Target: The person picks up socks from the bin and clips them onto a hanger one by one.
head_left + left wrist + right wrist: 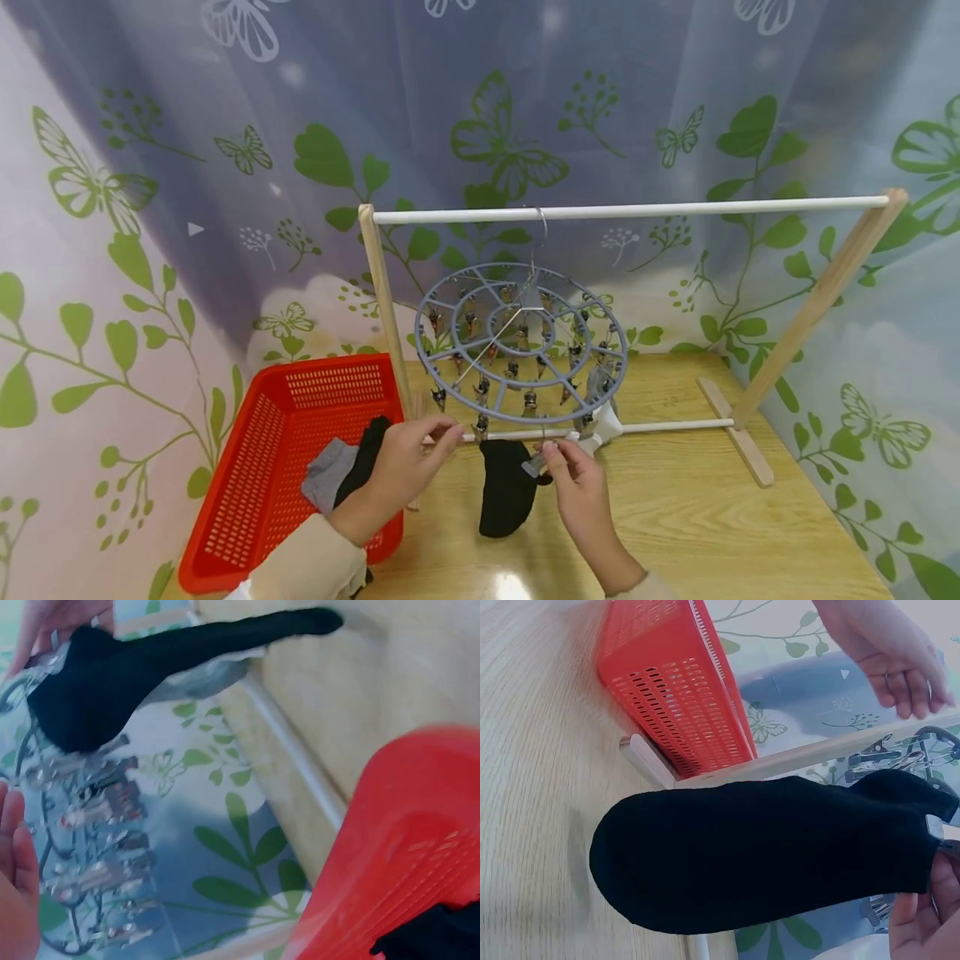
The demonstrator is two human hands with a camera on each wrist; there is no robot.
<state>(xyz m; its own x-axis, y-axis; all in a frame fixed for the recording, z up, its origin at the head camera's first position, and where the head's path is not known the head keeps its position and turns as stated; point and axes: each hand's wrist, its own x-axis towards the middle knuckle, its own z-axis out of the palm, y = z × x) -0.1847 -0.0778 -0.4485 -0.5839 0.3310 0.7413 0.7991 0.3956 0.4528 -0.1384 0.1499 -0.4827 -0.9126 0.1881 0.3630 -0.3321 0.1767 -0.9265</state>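
Observation:
A black sock (506,490) hangs from the round grey clip hanger (622,367). My right hand (583,492) pinches a metal clip (536,465) at the sock's upper edge; in the right wrist view, this clip (934,826) sits on the cuff, with thumb and fingers around it. To the left of the sock, my left hand (405,457) is raised with its fingers loosely bent and nothing in them. The left wrist view catches only part of that left hand (16,874) at its edge. Behind the right hand hangs a white and grey piece (602,428), partly hidden.
A red basket (247,467) stands on the left with a grey cloth item (330,473) and a black one (369,450) inside. The hanger hooks over the white rail (660,208) of a wooden-legged rack (817,312) on the wooden table (675,517). Several clips dangle from the hanger.

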